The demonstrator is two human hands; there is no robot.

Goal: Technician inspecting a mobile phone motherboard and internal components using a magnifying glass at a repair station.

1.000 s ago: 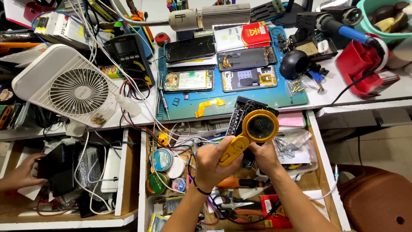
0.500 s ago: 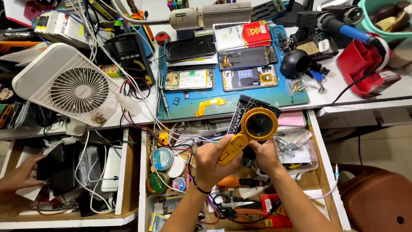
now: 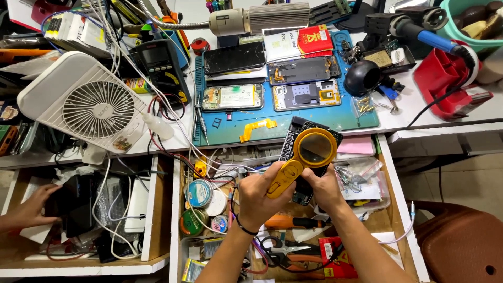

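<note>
My left hand grips the yellow handle of a round magnifying glass, held over an open drawer. Under the lens sits a dark phone part, and my right hand holds it by its lower end. Both hands are close together, almost touching. On the blue work mat beyond lie several opened phones and a small yellow flex strip.
A white desk fan lies at the left beside a black multimeter. The open drawer holds tape rolls, scissors and an orange-handled tool. Another person's hand reaches into the left drawer. A red stand sits at right.
</note>
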